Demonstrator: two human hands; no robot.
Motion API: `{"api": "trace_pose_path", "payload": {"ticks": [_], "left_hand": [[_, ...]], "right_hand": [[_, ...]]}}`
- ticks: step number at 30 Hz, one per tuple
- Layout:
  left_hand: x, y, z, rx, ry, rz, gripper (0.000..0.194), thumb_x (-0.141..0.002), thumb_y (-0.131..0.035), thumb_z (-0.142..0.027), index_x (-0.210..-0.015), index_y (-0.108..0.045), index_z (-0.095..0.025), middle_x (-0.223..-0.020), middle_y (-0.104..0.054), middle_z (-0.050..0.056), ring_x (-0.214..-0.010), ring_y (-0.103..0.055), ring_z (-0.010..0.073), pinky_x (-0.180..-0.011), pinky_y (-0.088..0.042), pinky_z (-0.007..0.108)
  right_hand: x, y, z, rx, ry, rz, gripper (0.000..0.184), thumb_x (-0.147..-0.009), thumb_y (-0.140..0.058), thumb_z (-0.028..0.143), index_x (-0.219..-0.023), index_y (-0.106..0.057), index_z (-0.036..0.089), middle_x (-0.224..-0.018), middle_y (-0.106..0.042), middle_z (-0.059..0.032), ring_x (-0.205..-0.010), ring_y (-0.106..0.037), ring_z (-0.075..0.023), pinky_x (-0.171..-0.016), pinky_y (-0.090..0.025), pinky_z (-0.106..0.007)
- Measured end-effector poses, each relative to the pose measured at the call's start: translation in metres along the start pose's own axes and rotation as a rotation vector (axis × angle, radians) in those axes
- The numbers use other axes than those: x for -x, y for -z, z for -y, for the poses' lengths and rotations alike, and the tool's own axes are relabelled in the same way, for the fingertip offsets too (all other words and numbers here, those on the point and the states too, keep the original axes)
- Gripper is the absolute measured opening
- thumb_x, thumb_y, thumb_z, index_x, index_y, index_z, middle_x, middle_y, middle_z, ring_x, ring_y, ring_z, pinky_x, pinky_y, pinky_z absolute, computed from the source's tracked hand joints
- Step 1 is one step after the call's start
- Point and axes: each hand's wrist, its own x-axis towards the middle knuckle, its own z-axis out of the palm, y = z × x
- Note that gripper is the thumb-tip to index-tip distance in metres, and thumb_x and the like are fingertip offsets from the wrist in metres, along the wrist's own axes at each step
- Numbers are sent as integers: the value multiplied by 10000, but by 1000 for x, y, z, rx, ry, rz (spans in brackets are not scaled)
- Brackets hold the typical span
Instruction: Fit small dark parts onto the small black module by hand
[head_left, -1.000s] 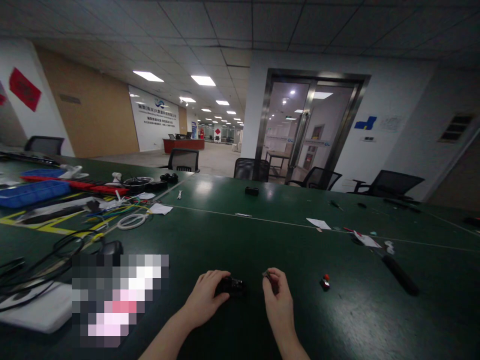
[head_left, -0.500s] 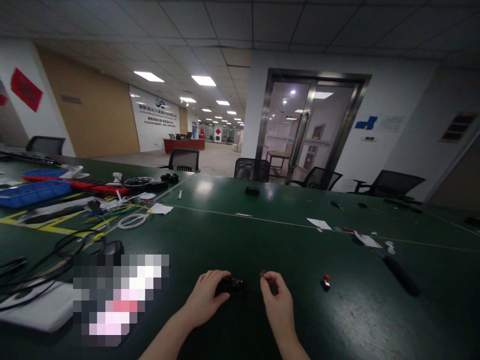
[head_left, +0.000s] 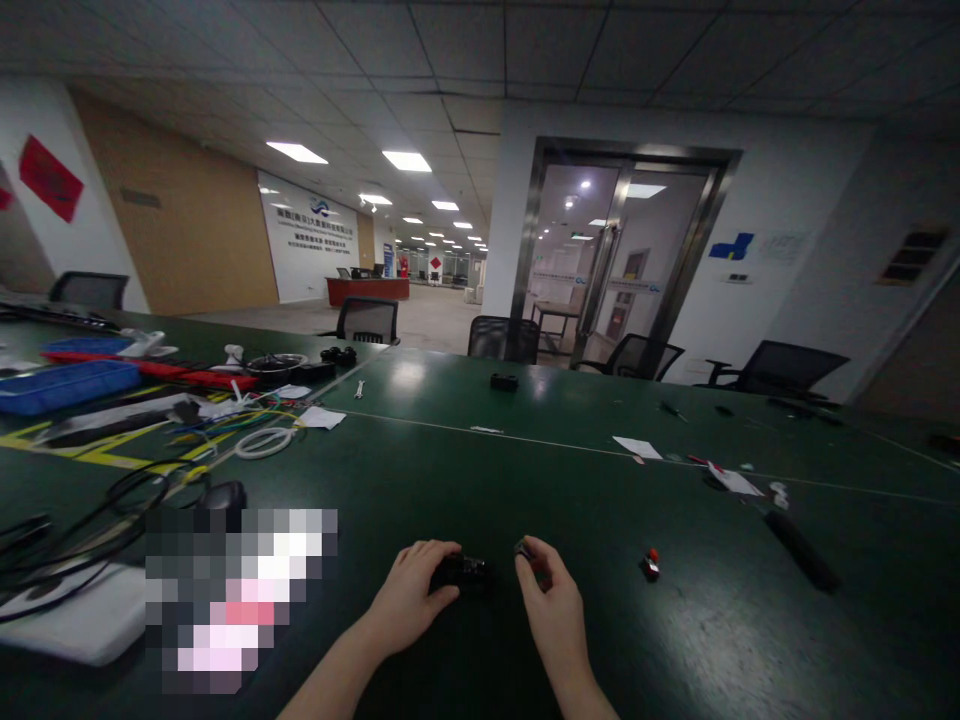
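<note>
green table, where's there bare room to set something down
Bare: between the right hand and small red-topped object; also beyond the left hand up to the pale seam. Tight: between the right hand and black device. Crowded: far left, around the blue tray and white coiled cable.

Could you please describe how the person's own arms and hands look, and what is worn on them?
The left hand and right hand are bare, without gloves. No ring, watch or bracelet can be seen. Both forearms are uncovered as far as the picture shows, with no sleeve, cable or clear marking visible.
</note>
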Motion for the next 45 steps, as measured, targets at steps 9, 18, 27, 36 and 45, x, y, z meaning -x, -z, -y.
{"api": "trace_pose_path", "payload": {"ticks": [9, 18, 27, 36, 45], "left_hand": [[-3, -4, 5, -14, -19, -26, 423, -754, -569, -193, -1170, -523, -256, -1184, -580, 27, -1117, -489, 221, -979, -327, 365], [-3, -3, 1, -30, -13, -20, 419, -750, -568, -164, -1153, -520, -268, -1140, -602, 11, -1092, -509, 219, -968, -332, 364], [-3, -2, -1, -20, -11, -19, 419, -745, -578, -171, -1153, -530, -251, -1129, -608, 27, -1076, -515, 215, -958, -341, 359], [-3, -1, -4, -31, 6, -11, 415, -730, -574, -180, -1138, -544, -254, -1110, -617, 22, -1062, -525, 224, -954, -342, 368], [-4, -6, 5, -20, -22, -37, 389, -763, -560, -182, -1143, -539, -265, -1104, -612, 13, -1057, -520, 215, -951, -335, 353]], "right_hand": [[19, -13, 19, 230, 247, 163, 269, -767, -551, 270, -1016, -652, 278, -1029, -632, -34, -999, -554, -221, -843, -434, -356], [20, -23, 22, 462, 383, 316, 257, -775, -529, 178, -973, -650, 288, -1009, -636, -7, -980, -539, -214, -833, -396, -352], [25, -24, 23, 521, 408, 307, 302, -801, -489, 151, -1034, -629, 283, -1049, -613, -17, -979, -527, -208, -834, -398, -345], [27, -25, 25, 538, 424, 321, 316, -820, -455, 123, -1051, -621, 260, -1014, -618, -28, -942, -539, -203, -812, -393, -335], [21, -25, 21, 455, 328, 351, 300, -803, -505, 135, -1020, -639, 294, -1004, -637, 4, -948, -558, -194, -816, -413, -333]]}}
